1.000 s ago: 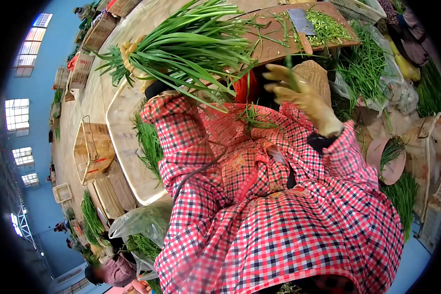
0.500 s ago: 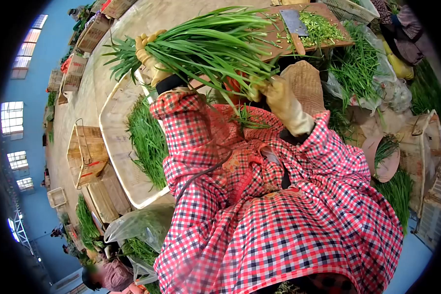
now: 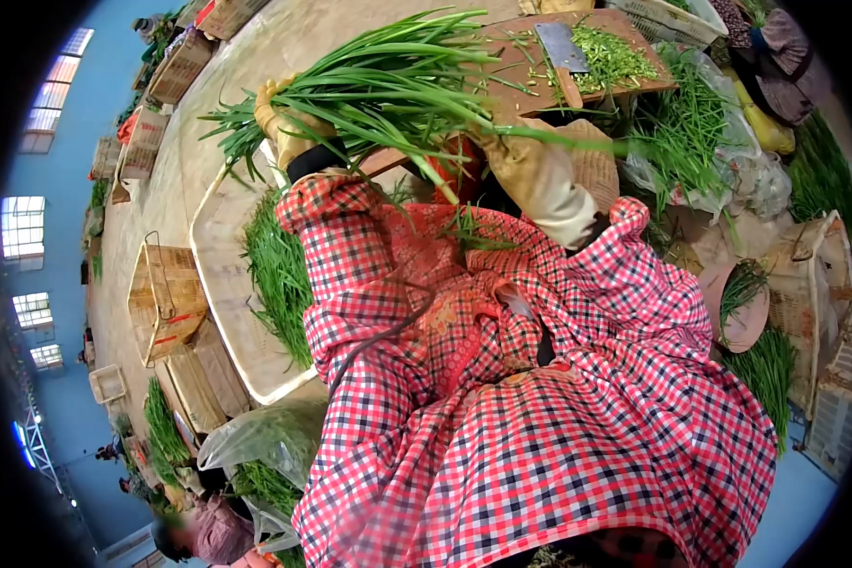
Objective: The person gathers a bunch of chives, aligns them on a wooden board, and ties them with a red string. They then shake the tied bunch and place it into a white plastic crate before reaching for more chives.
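Observation:
My left hand (image 3: 289, 123), in a tan glove, is wrapped round a large bunch of long green stalks (image 3: 388, 80) near its left end. The bunch reaches rightward across the top. At its right end my right hand (image 3: 525, 166), also gloved, has its fingers bent; a blurred green stalk (image 3: 587, 144) passes by them, and what the fingertips grip is hidden. A cleaver (image 3: 563, 57) lies on a wooden board (image 3: 509, 71) beside chopped green pieces (image 3: 615, 57), up and right of my right hand.
A white crate (image 3: 222, 256) with green stalks stands at the left. More stalks lie in a plastic bag (image 3: 734, 142) at the right. Wooden-coloured crates (image 3: 166, 293) are further left. Another person (image 3: 220, 530) is at the lower left, and one (image 3: 781, 57) at the upper right.
My right hand has turned and shifted slightly, and a blurred stalk now extends to its right. The bunch in my left hand has moved a little left and its right end is more spread.

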The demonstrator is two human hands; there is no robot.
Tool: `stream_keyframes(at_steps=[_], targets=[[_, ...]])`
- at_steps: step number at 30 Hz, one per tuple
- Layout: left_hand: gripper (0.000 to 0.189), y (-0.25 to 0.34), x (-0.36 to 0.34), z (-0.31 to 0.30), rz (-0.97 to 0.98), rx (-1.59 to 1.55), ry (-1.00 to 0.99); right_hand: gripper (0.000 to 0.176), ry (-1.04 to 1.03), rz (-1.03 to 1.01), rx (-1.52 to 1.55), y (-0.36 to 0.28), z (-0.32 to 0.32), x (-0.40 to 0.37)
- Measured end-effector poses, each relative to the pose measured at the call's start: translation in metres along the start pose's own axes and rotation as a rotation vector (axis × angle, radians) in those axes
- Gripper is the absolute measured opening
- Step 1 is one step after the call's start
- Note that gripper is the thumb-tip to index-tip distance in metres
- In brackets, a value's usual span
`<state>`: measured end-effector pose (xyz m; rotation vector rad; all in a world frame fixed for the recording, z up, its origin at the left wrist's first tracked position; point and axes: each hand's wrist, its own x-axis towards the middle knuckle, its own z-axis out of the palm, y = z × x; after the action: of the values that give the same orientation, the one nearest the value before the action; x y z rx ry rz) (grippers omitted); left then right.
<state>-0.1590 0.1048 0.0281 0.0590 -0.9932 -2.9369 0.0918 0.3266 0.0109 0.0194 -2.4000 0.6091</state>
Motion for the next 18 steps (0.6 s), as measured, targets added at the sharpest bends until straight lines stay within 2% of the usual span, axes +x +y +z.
stream_keyframes(at_steps=[1, 3, 5, 8, 9, 12, 13, 16, 18], targets=[[0.024, 0.003, 0.000, -0.001, -0.024, -0.036, -0.016, 0.033, 0.071, -0.099, -0.054, 0.004, 0.005, 0.000], [0.023, 0.006, 0.003, -0.008, -0.051, -0.048, -0.041, 0.020, 0.252, 0.077, 0.630, 0.008, 0.017, -0.011], [0.022, 0.012, 0.016, -0.019, -0.047, -0.038, -0.035, 0.016, 0.208, 0.185, 0.816, 0.031, 0.022, -0.029], [0.024, 0.017, 0.031, -0.034, -0.008, -0.028, -0.064, 0.022, -0.171, 0.217, 0.343, 0.115, -0.001, -0.065], [0.025, 0.017, 0.023, -0.029, -0.005, 0.021, -0.052, 0.026, -0.381, 0.409, 0.341, 0.066, -0.041, -0.033], [0.027, 0.017, 0.014, -0.024, -0.048, 0.073, -0.003, 0.037, -0.061, 0.040, 0.252, 0.027, -0.040, -0.015], [0.027, 0.016, 0.017, -0.027, -0.035, 0.074, -0.003, 0.049, -0.045, 0.169, 0.378, 0.013, -0.038, -0.009], [0.029, 0.013, 0.009, -0.018, -0.019, 0.087, 0.046, 0.048, 0.228, -0.120, -0.030, -0.026, -0.043, 0.019], [0.030, 0.012, 0.005, -0.015, 0.028, 0.111, 0.070, 0.045, 0.257, -0.118, -0.033, -0.034, -0.023, 0.023]])
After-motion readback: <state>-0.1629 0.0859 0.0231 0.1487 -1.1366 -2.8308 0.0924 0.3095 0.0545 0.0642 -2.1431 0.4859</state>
